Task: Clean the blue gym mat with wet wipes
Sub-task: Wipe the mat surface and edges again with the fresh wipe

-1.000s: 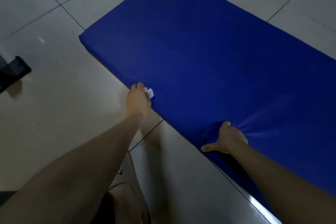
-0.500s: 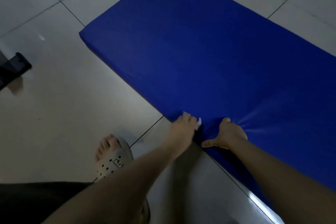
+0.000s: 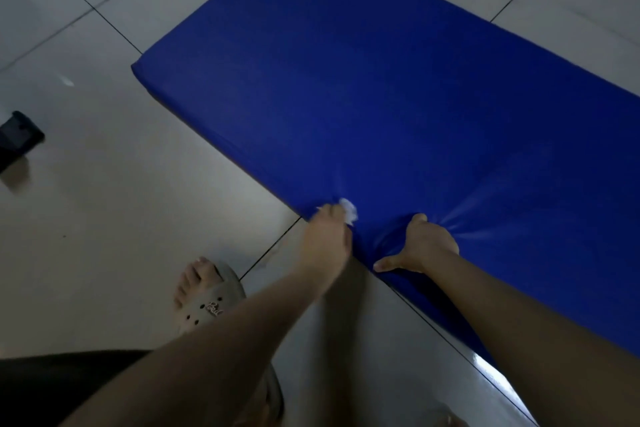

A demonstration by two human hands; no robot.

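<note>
Head view: blue gym mat (image 3: 381, 97) flat on pale floor tiles (image 3: 121, 218), slanting from lower right toward the top. At its near edge, left hand (image 3: 329, 239), fingers curled on a crumpled white wet wipe (image 3: 349, 211) touching the cover. Just beside, right hand (image 3: 424, 246) pressed into the dented, creased cover, thumb splayed; fingers gripping or only pressing, impossible to tell. Grey clog (image 3: 207, 305) on the tiles; dark object (image 3: 19, 135) far left.

Blue mat (image 3: 363, 87) flat on floor; crumpled white wipe (image 3: 349, 216) at near edge.
</note>
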